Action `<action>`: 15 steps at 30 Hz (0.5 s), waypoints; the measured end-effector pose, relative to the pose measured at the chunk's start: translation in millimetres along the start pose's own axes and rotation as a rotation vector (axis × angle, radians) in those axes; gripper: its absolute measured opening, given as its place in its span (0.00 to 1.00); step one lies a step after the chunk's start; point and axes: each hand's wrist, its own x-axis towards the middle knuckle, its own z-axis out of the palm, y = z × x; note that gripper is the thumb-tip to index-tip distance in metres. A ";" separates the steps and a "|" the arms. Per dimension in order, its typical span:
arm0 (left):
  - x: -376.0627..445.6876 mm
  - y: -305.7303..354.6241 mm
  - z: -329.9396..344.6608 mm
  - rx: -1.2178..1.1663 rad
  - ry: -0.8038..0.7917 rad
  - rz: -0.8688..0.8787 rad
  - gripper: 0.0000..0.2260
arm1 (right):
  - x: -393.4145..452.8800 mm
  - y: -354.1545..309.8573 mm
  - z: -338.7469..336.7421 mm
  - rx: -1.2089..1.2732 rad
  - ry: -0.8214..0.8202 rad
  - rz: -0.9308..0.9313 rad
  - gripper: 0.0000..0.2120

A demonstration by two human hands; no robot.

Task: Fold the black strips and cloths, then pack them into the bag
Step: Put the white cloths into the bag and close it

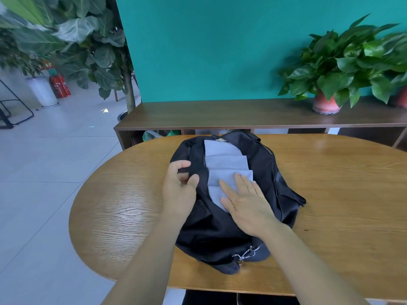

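The fingers [244,183] of the right hand [248,205] are held straight and flat, and they are pressed down on the folded pale grey-blue cloths [226,164]. The fingers [184,165] of the left hand [179,190] are curled round the left edge of the soft black fabric bag [220,234], and that edge is gripped and held back so the opening is kept wide.

Four folded cloths are seen in a row inside the bag's open top, each one lapped a little over the next. The nearest two are touched by the right hand. No black strips can be made out; it cannot be told if they are hidden in the dark bag.

A silver metal clip [244,255] is seen at the near end of the bag. The bag is laid in the middle of the oval brown wooden desk [341,194]. Behind the bag, a long dark wooden shelf [242,115] is seen, with a leafy green plant in a red pot [326,104] on it, far to the bag's right.

The packing step seems to be in hand, and it looks nearly done. Next, the cloths would likely need to be pushed deeper, then the bag's edges brought together so it can be closed.
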 end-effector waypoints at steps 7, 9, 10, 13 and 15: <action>8.9 -3.6 -3.8 0.177 -0.120 0.041 0.21 | 4.3 -2.9 -16.6 0.099 -0.047 0.006 0.24; 14.2 -0.8 -4.4 0.226 -0.145 0.036 0.21 | 11.1 -6.2 -25.0 0.077 0.010 -0.009 0.25; 18.0 2.5 -3.8 0.258 -0.152 0.029 0.21 | 16.7 -8.7 -27.9 0.053 0.029 -0.022 0.25; 38.7 10.1 3.3 0.356 -0.130 0.004 0.23 | 38.2 -15.7 -30.1 -0.015 0.026 -0.043 0.26; 56.5 14.5 10.3 0.453 -0.121 -0.041 0.24 | 50.3 -15.0 -26.0 -0.052 -0.003 -0.033 0.27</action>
